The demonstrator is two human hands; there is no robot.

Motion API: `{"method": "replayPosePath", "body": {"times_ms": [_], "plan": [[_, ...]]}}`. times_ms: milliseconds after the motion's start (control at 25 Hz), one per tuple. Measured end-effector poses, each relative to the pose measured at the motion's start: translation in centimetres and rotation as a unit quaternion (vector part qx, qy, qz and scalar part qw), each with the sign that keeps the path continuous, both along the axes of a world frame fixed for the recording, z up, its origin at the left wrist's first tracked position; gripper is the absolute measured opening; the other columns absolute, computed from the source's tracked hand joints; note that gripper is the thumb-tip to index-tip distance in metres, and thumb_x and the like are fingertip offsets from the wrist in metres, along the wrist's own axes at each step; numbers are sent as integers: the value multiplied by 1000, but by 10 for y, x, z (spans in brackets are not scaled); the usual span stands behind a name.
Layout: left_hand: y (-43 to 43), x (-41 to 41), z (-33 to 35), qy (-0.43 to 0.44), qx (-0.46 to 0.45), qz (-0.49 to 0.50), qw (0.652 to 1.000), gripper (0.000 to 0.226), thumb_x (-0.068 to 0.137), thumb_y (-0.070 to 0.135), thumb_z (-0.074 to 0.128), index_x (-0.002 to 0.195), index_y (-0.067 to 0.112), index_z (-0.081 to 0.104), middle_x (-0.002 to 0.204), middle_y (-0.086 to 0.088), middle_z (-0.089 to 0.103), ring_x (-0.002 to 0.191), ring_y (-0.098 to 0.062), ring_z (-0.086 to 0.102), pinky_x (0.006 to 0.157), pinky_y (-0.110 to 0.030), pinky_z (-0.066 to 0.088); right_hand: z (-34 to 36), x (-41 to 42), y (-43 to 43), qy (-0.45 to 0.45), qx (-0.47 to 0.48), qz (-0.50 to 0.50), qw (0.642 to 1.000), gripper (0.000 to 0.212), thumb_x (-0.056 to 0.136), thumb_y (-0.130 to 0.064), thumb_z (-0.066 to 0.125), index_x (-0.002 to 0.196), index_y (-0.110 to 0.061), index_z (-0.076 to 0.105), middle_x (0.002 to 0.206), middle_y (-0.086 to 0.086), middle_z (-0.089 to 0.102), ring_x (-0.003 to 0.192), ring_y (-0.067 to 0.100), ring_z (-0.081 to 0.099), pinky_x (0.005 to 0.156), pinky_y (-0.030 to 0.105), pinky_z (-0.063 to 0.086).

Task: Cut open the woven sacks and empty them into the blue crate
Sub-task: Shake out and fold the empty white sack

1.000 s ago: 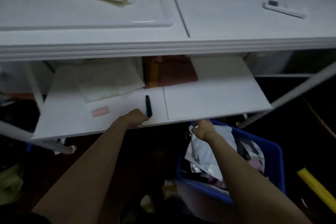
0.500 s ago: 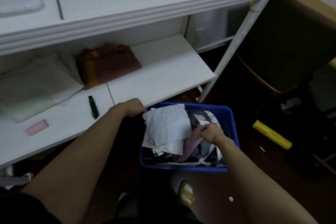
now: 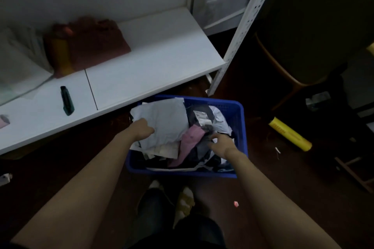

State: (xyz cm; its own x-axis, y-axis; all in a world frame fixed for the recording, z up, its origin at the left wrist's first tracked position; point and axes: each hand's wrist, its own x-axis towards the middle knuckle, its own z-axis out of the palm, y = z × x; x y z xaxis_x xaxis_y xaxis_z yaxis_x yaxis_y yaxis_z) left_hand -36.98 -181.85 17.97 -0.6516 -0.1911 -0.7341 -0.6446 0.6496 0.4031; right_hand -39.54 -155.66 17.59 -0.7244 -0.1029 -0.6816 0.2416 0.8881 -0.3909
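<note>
Dimly, left hand [image 3: 142, 130], fingers hidden, seemingly grips a pale bag [image 3: 166, 119] in blue crate [image 3: 182, 173]; right hand [image 3: 221, 144] spread.

Dim, soft and slightly blurred; white shelf [image 3: 141, 70] palest, floor nearly black, edges bowed by wide-angle lens

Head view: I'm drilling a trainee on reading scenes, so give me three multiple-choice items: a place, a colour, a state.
1. The dark cutter lies: A on the floor; B on the white shelf; C in a hand.
2. The roll right of the blue crate is: A red; B white; C yellow.
3. The left hand: A curls on the pale bag; B lies flat on the shelf; C holds the cutter.
B: it sits on the board; C: plainly yellow; A: fingers bent onto the bag.
</note>
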Motion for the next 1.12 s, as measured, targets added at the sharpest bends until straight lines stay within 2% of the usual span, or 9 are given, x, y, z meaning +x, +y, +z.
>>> {"method": "replayPosePath", "body": {"times_ms": [80, 200, 320, 440, 520, 680, 800, 920, 1120], "plan": [[-3, 6, -31, 31, -29, 29, 999, 28, 95, 15, 47, 118, -1, 47, 136, -23, 42, 116, -29, 46, 85, -28, 41, -33, -5, -21, 33, -35, -12, 999, 44, 90, -27, 58, 132, -12, 52, 134, 17, 52, 121, 33, 49, 100, 35, 42], [-2, 23, -82, 103, -90, 30, 990, 52, 91, 3, 48, 138, -10, 29, 140, -27, 36, 129, -36, 36, 105, -32, 29, -79, 7, -72, 54, -80, 28, 995, 52, 87, -23, 60, 136, -14, 45, 142, 15, 37, 130, 32, 38, 102, 31, 36], [4, 41, -125, 89, -94, -17, 991, 60, 88, 8, 49, 139, -13, 24, 139, -31, 33, 130, -40, 32, 108, -39, 25, -110, 23, -96, 76, -2, 140, 987, 59, 85, -26, 61, 139, -22, 39, 152, 15, 13, 142, 33, 9, 106, 51, 30], [1, 35, -160, 92, -111, 38, 989, 66, 82, 22, 45, 135, -15, 29, 136, -33, 35, 126, -42, 36, 104, -43, 30, -147, 9, -78, 62, 99, 185, 976, 56, 88, -37, 55, 141, -34, 36, 158, 13, -9, 144, 34, -12, 102, 74, 10], [0, 28, -180, 117, -140, 50, 982, 58, 88, 15, 52, 135, -11, 30, 139, -29, 33, 126, -42, 35, 104, -48, 32, -168, -3, -61, 17, 123, 155, 980, 60, 88, -45, 51, 143, -42, 28, 157, 13, -16, 143, 36, -19, 98, 78, 2], [-1, 17, -229, 153, -229, 35, 961, 61, 92, 28, 51, 144, 10, 24, 151, -24, 14, 137, -43, 19, 105, -58, 25, -214, -8, -40, -35, 132, 110, 984, 79, 82, -52, 61, 146, -40, 17, 156, 13, -22, 141, 37, -25, 101, 76, 12], [7, -3, -259, 113, -142, 138, 974, 65, 91, 32, 51, 147, 24, 19, 150, -19, 16, 132, -41, 30, 105, -49, 30, -253, -10, -17, -24, 108, 71, 991, 79, 79, -48, 67, 144, -39, 25, 156, 12, -21, 142, 37, -22, 107, 67, 22], [45, -12, -286, 109, -12, 54, 992, 65, 89, 36, 52, 146, 31, 21, 142, -14, 33, 124, -34, 43, 100, -39, 38, -276, -21, 18, 11, 155, 83, 984, 80, 82, -46, 65, 147, -36, 19, 157, 13, -13, 144, 36, -13, 106, 58, 28], [100, -3, -309, 46, 101, -24, 994, 78, 74, 57, 41, 145, 41, 14, 150, -4, 30, 131, -26, 39, 107, -47, 36, -282, -43, 75, 25, 245, 56, 968, 76, 84, -50, 61, 147, -36, 20, 158, 10, -8, 145, 34, -6, 104, 59, 29]]}}
